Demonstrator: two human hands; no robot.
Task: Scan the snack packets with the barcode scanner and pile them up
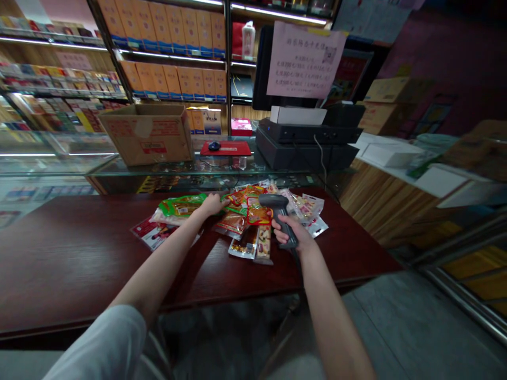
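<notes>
My right hand (295, 232) is wrapped round the grip of a dark grey barcode scanner (279, 203), whose head points left over a pile of snack packets. My left hand (214, 205) is in the pile, its fingers closed at the edge of a snack packet (234, 209) with green on it; the fingertips are partly hidden. Beside that hand on the left lies a green packet (186, 205) with a clear window. An orange and red packet (258, 211) is just under the scanner. Nearer me are a long clear-wrapped bar (263, 244) and a silver-edged packet (242, 248).
The pile lies on a dark red wooden table (79, 253). Behind it, a glass counter (222, 179) carries an open cardboard box (148, 134), a mouse (214, 145) on a red mat, and a monitor (261, 68) with a paper notice. Shelves of boxed goods line the back.
</notes>
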